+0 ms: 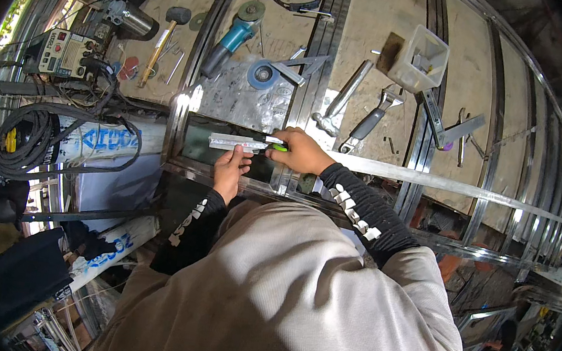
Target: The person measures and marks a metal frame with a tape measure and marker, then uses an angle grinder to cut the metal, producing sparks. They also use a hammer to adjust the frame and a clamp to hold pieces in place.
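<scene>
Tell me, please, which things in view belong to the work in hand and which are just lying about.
In use, apparently: silvery metal piece at the left hand; black-and-green tool in the right hand, kind unclear; long metal bar beside that hand.

Lying about: grinder; hammer; wrench; plastic tub; mallet.

Two hands [227,175] [306,153], one angle grinder [232,42], one tub [405,74] show.
</scene>
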